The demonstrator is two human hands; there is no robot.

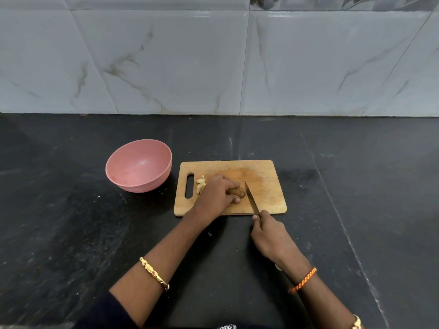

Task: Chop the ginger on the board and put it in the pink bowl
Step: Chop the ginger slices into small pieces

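On the board [268, 184], the left hand [217, 194] grips the ginger [238, 191]. The right hand [270, 236] holds a knife [251, 198] just right of it. Pale ginger pieces [201, 184] lie near the board's left slot, and the pink bowl [139, 166] sits to the left.

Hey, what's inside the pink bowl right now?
Nothing visible: the pink bowl shows only bare pink inside, though its near wall hides a little of the bottom. Cut ginger pieces lie on the board.

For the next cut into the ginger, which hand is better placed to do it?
The right hand. It already grips the knife, whose blade lies on the board just right of the ginger. The left hand holds the ginger steady.
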